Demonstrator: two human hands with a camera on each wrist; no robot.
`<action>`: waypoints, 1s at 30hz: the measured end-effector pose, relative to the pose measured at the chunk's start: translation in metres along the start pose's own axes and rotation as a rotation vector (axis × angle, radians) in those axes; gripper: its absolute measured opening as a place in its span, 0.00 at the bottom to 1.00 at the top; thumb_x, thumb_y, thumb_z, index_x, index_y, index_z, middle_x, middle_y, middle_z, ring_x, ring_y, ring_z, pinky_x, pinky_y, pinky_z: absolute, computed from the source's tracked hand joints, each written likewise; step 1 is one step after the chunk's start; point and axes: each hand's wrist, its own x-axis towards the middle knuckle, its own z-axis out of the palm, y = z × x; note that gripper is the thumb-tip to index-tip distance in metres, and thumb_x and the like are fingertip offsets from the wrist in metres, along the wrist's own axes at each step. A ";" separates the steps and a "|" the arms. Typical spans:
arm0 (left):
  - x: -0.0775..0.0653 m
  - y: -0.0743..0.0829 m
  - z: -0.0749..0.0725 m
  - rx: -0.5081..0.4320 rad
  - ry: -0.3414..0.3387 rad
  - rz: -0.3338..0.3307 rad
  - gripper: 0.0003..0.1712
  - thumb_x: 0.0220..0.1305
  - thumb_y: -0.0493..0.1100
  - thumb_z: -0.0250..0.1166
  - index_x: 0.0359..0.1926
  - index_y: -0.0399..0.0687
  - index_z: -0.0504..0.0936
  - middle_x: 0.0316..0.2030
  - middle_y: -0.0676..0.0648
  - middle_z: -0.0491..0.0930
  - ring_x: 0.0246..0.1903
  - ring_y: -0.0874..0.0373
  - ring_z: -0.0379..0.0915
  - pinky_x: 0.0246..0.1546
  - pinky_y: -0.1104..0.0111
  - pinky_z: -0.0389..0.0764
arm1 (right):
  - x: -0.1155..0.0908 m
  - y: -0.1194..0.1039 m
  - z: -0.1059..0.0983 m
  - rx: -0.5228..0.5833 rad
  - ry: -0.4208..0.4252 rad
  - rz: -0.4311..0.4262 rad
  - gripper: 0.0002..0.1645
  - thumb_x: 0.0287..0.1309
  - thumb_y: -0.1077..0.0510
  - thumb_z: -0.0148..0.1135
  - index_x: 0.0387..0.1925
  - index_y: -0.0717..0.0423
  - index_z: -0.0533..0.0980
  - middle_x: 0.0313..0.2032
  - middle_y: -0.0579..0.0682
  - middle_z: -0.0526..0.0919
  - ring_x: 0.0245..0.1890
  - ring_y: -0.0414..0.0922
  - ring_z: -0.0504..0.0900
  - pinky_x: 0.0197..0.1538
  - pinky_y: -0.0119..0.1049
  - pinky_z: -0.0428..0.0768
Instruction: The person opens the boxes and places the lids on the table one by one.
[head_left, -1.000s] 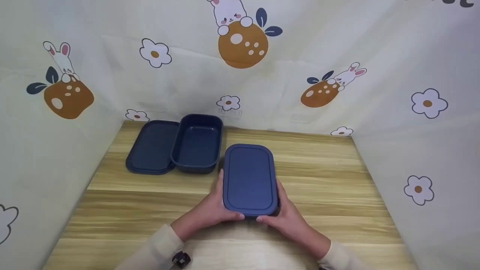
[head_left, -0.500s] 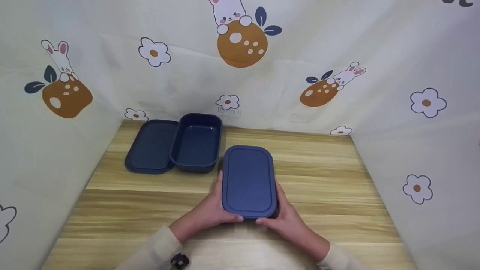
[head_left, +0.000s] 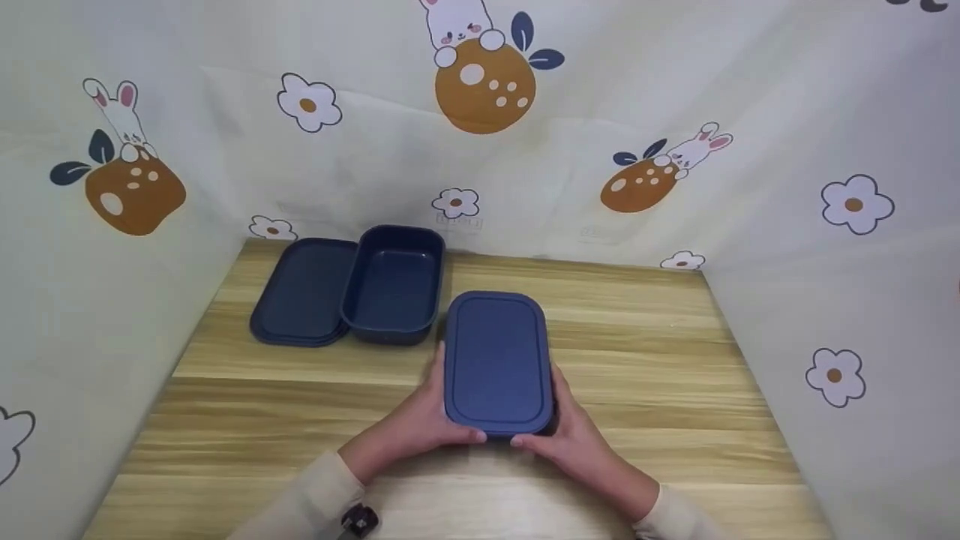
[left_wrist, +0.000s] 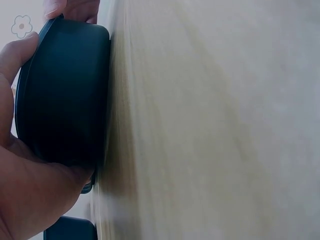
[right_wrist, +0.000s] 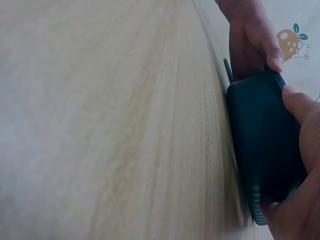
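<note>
A dark blue food container with its lid on point(head_left: 498, 364) is held between both hands near the middle of the table. My left hand point(head_left: 420, 420) grips its left side, the thumb bent round the near left corner. On the other side, my right hand point(head_left: 581, 435) holds it the same way, thumb at the near right corner. The wrist views show the container's dark end wall point(left_wrist: 65, 95) between the hands, its base at or very near the tabletop. The far fingers are partly hidden behind its sides.
To the back left stands an uncovered container point(head_left: 396, 289) of the same blue, with nothing visible inside. A matching lid point(head_left: 306, 292) lies flat against its left side. Patterned cloth point(head_left: 540, 172) walls in the wooden table point(head_left: 660, 420) at the back and both sides.
The lidded container and both hands have shifted very slightly toward me since a second ago. Over the last half second they look still, the grip unchanged.
</note>
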 end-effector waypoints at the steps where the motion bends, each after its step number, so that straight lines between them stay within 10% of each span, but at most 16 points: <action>1: 0.000 0.000 0.000 0.004 0.002 -0.005 0.94 0.47 0.53 0.92 0.88 0.40 0.24 0.88 0.31 0.36 0.84 0.37 0.47 0.82 0.44 0.53 | 0.000 0.000 0.000 -0.007 0.001 0.003 0.84 0.48 0.54 0.93 0.91 0.49 0.42 0.85 0.52 0.61 0.83 0.50 0.61 0.79 0.24 0.54; 21: 0.001 -0.003 0.000 0.006 -0.001 -0.035 0.95 0.45 0.56 0.92 0.88 0.42 0.23 0.88 0.31 0.38 0.83 0.38 0.49 0.82 0.45 0.54 | -0.001 0.005 0.000 0.030 0.005 0.019 0.85 0.47 0.53 0.93 0.91 0.43 0.42 0.86 0.49 0.58 0.84 0.47 0.58 0.81 0.26 0.51; 30: 0.000 -0.005 -0.001 -0.005 -0.012 0.038 0.97 0.41 0.45 0.94 0.88 0.41 0.22 0.87 0.30 0.30 0.85 0.36 0.39 0.83 0.45 0.49 | -0.001 0.005 -0.005 0.120 -0.016 0.013 0.86 0.48 0.62 0.91 0.88 0.64 0.35 0.86 0.64 0.51 0.82 0.62 0.62 0.78 0.30 0.63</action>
